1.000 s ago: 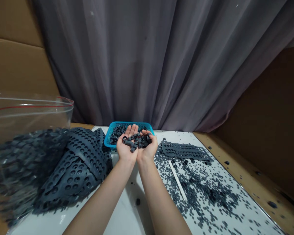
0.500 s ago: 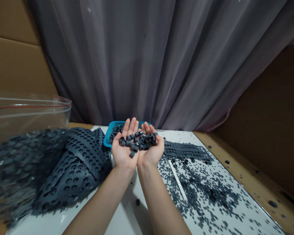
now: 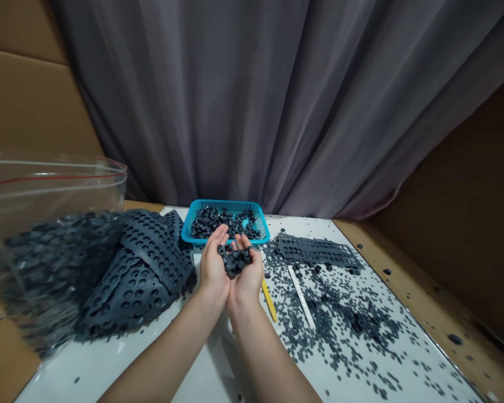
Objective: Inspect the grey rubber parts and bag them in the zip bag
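far left: a clear plastic bag stands open at the desk edge, with dark perforated material visible through its wall. just right of it, a pile of perforated rubber sheets lies overlapped on the desk. centre, at the rear: a blue basket holds loose dark rings. directly in front of the basket, the left hand and the right hand are raised above the desk, palms up, edges touching, fingers half curled into one cup. the cup carries a heap of small dark rings; neither hand is closed over it. right of the right wrist, a yellow stick and a white stick lie on the desk. further right, a flat perforated sheet lies near the rear, with scattered punched bits in front of it.
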The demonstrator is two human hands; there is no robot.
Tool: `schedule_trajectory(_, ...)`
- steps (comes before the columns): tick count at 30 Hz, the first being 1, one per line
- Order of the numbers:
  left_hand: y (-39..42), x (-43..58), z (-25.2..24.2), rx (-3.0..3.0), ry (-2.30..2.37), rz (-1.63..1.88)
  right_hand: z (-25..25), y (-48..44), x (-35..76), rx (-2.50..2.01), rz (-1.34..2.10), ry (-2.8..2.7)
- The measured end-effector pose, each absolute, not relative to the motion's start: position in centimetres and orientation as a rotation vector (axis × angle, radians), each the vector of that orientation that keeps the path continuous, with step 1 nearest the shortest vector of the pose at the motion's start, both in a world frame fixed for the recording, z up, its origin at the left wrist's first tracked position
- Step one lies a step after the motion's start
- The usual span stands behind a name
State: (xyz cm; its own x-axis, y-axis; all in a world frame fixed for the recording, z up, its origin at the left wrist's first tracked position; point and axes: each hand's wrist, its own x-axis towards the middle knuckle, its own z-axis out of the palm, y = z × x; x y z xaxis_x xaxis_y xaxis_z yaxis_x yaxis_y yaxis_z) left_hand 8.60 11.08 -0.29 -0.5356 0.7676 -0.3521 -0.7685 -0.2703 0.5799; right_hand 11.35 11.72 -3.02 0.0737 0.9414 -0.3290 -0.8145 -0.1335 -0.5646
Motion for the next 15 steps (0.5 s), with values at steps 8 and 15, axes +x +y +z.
schedule_trajectory(8, 8.1, 8.3, 1.1, -0.006, 0.725, 1.981, -1.4, 9.7, 11.2, -0.756, 1.602, -0.122)
schedule_trajectory(15, 6.2, 8.8, 2.2, 0.288, 0.578, 1.969, 1.7, 6.7, 12.6, -0.607, 1.51, -0.4)
